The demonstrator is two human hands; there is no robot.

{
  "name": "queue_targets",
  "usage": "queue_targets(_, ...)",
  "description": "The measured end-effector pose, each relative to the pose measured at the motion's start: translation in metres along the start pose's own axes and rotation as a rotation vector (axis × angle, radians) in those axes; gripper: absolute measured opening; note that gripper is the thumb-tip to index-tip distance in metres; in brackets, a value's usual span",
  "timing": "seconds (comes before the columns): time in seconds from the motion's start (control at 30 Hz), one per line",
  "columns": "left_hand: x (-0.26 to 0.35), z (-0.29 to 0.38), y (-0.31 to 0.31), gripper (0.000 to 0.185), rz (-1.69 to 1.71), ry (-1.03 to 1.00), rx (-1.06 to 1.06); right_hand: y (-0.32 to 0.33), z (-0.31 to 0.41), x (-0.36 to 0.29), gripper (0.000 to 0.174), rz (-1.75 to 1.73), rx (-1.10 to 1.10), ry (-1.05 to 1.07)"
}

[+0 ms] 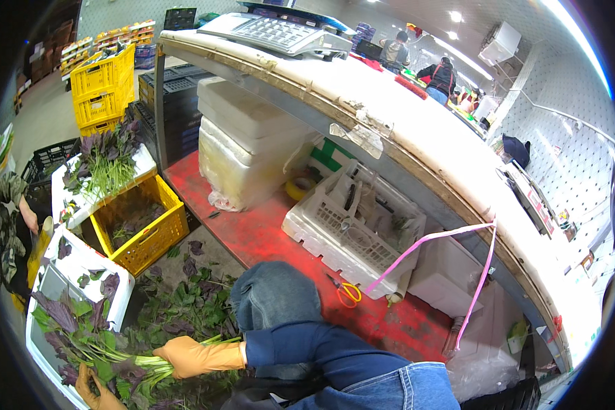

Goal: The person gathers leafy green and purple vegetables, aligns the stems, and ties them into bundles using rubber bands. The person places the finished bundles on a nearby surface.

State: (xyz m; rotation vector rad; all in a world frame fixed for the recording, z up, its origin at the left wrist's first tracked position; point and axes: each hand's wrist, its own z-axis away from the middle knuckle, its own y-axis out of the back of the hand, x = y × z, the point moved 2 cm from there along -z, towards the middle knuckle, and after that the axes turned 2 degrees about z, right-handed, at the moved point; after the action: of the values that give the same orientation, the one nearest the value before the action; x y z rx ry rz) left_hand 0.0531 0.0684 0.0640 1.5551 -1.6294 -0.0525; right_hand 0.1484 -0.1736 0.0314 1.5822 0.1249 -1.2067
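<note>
My right hand (197,357), in an orange glove, grips a bunch of perilla stems (146,363). Its purple and green leaves (66,318) fan out to the left over a white foam box (37,328). Below the bunch, at the bottom edge, my left hand (98,390) wears the same kind of glove; its fingers are apart beside the leaves, and part of it is cut off by the frame. Loose perilla (195,302) lies heaped on the floor by my knee (277,297).
A yellow crate (148,241) holds some leaves; behind it, a perilla bunch (110,166) lies on a foam lid (146,160). Scissors (347,294) rest on the red board (318,277). Pink ribbon (430,236) hangs from the table edge. Another person's hand (29,215) is at left.
</note>
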Motion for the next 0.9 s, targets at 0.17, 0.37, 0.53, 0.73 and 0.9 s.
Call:
queue_targets(0.17,0.006,0.001,-0.003,0.022,0.054,-0.228,0.001,0.002,0.004,-0.005,0.047,0.085,-0.004,-0.069)
queue_targets(0.37,0.019,0.005,0.004,0.015,-0.028,-0.149,-0.224,-0.001,0.010,-0.001,0.042,0.162,0.028,-0.059)
queue_targets(0.53,0.015,0.003,0.003,0.018,0.002,-0.184,-0.316,-0.003,0.007,0.002,0.038,0.177,-0.060,-0.010)
queue_targets(0.73,0.009,0.019,-0.005,0.020,0.087,-0.164,-0.395,-0.008,0.006,0.008,0.037,0.173,-0.075,0.013)
queue_targets(0.9,0.002,0.030,0.002,0.014,0.558,0.258,-0.077,-0.007,0.003,0.018,0.040,0.130,-0.049,0.014)
